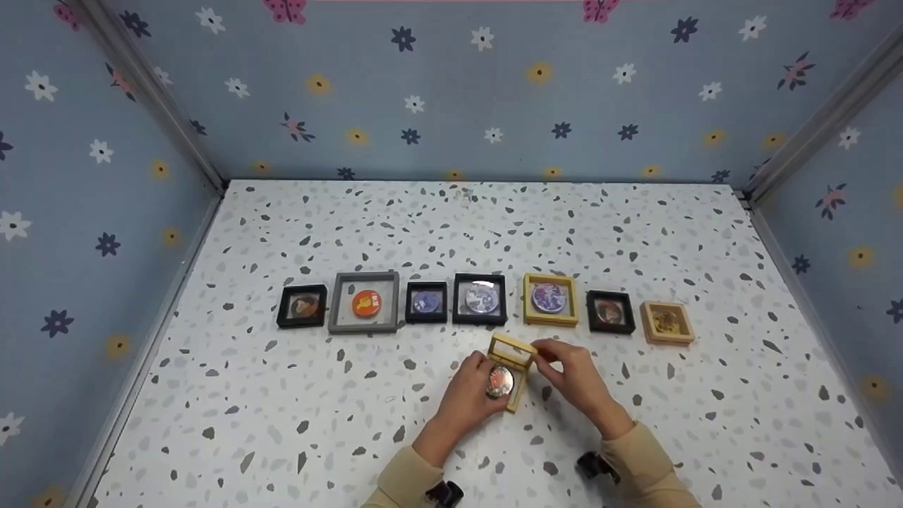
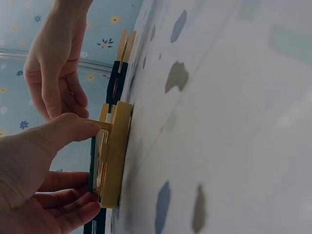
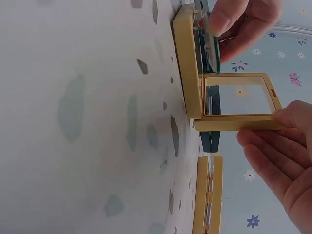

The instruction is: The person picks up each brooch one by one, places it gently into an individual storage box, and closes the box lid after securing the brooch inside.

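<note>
A yellow hinged display frame [image 3: 190,63] lies on the table with its lid [image 3: 239,122] raised. My left hand [image 1: 462,398] pinches a round pin badge [image 1: 500,382] with an orange and dark picture, holding it over the frame's lower half. The badge shows edge-on with a green rim in both wrist views. At the lid's outer edge, my right hand [image 1: 575,374] grips the rim between thumb and fingers, keeping the lid tilted up. The lid's clear window is visible in the right wrist view.
Behind the hands stands a row of framed round badges: a black frame [image 1: 302,306] at the left, a larger grey frame [image 1: 364,329], several more black and yellow ones, and a light wooden-coloured frame [image 1: 667,323] at the right. Flower-patterned walls [image 1: 451,92] enclose the speckled table [image 1: 317,423].
</note>
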Action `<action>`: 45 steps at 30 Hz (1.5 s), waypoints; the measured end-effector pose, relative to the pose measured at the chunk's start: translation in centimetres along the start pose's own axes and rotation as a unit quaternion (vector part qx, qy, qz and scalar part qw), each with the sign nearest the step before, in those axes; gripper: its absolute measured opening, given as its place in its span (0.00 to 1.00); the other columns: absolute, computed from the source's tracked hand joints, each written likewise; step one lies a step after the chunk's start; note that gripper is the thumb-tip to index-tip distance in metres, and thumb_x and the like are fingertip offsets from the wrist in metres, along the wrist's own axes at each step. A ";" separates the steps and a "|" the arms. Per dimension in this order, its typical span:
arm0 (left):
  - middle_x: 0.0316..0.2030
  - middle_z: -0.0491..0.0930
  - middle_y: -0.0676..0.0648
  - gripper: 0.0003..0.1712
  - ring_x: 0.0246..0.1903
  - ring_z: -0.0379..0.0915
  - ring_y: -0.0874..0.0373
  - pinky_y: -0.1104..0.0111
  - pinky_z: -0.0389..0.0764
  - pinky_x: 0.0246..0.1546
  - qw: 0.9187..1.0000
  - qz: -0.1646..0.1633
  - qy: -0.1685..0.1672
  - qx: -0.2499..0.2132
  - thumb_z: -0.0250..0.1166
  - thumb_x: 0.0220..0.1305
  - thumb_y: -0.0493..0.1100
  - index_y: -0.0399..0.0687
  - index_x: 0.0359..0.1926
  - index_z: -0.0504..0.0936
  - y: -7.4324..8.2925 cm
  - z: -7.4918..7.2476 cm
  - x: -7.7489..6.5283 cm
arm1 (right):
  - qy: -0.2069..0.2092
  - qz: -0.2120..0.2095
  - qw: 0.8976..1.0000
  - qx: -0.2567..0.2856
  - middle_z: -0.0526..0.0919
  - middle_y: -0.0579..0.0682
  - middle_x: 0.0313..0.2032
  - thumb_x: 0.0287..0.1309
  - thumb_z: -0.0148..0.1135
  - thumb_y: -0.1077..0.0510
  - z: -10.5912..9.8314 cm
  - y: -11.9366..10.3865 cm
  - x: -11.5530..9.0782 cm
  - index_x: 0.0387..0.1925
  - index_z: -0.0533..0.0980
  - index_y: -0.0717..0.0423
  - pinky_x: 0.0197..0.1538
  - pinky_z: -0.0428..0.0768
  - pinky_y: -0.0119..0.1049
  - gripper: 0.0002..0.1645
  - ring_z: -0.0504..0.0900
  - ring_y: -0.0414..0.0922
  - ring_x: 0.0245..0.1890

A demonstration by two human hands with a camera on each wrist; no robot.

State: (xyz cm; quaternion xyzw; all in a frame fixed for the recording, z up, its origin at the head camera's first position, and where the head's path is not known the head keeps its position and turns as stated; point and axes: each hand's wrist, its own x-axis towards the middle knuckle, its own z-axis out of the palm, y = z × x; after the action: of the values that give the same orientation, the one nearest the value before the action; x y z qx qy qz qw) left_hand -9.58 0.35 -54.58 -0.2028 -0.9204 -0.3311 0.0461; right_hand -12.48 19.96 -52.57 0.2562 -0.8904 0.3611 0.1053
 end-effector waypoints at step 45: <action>0.34 0.67 0.49 0.38 0.33 0.63 0.57 0.65 0.70 0.37 0.998 -0.039 -0.020 -0.045 0.73 0.38 0.53 0.34 0.49 0.74 -0.4 -1.4 -0.8 | 0.002 -0.003 1.000 0.015 0.82 0.49 0.32 0.49 0.62 0.68 0.1 0.0 -0.1 0.37 0.78 0.59 0.34 0.78 0.31 0.10 0.80 0.39 0.29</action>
State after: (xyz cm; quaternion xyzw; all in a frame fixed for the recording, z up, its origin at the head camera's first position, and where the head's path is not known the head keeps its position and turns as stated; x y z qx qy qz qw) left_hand -9.13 -1.08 -53.89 -0.1749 -0.9126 -0.3696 0.0057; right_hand -12.37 19.92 -52.67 0.2594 -0.8842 0.3742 0.1044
